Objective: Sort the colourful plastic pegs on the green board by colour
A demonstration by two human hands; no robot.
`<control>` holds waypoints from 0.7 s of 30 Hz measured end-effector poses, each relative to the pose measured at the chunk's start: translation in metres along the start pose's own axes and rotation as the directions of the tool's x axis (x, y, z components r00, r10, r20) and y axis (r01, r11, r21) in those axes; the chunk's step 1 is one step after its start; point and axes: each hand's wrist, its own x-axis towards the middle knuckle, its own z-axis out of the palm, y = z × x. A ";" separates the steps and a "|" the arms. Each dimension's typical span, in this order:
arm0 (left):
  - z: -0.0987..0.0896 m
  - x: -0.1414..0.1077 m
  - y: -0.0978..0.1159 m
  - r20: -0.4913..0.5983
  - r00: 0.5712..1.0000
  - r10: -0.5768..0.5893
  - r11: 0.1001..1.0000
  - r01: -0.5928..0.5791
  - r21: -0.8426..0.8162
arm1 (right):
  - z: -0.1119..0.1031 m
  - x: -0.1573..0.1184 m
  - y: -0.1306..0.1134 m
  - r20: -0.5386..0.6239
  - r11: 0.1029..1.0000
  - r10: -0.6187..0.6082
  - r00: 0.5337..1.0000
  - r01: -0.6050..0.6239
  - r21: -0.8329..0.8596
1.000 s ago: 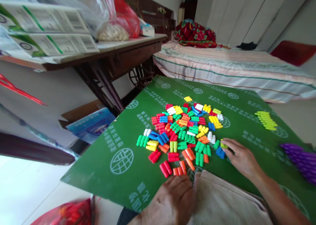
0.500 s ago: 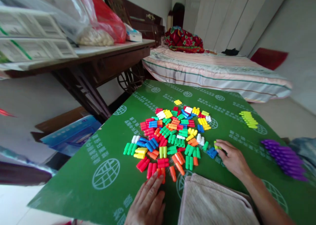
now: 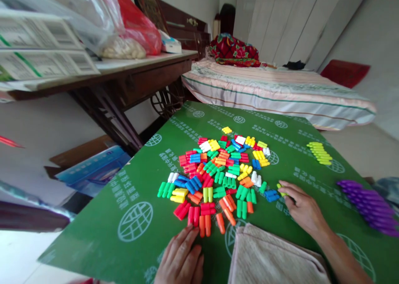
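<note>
In the head view, a green board (image 3: 102, 221) carries the work. The right hand (image 3: 304, 211), reaching in from the right edge's side, has thumb and fingers pinched together on lime pieces (image 3: 279, 187), right of the pile's middle. A blue piece (image 3: 272, 196) lies just beside them, to the left.

The left hand (image 3: 181, 255) is at the near edge, fingers stretched out and holding nothing; its fingertips are at the near end of a red pair (image 3: 196, 216), though whether they touch is unclear. An orange pair (image 3: 208, 225) lies just right of that.

The mixed pile (image 3: 213, 169) covers the board's middle, and one yellow piece (image 3: 227, 130) sits apart towards the far edge. Along the right edge are a lime stack (image 3: 319, 153) and, nearer, a purple stack (image 3: 368, 207). A folded cloth (image 3: 274, 255) lies at the near edge, between the hands.
</note>
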 end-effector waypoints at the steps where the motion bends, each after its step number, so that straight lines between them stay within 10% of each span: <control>1: 0.001 0.000 0.001 -0.006 1.000 -0.002 1.000 0.002 0.006 | 0.000 -0.001 0.001 -0.004 1.000 0.002 1.000 -0.002 -0.007; 21: 0.007 -0.004 -0.001 -0.106 0.994 -0.015 1.000 0.013 -0.020 | 0.011 -0.006 0.001 0.007 0.999 -0.013 1.000 0.014 -0.051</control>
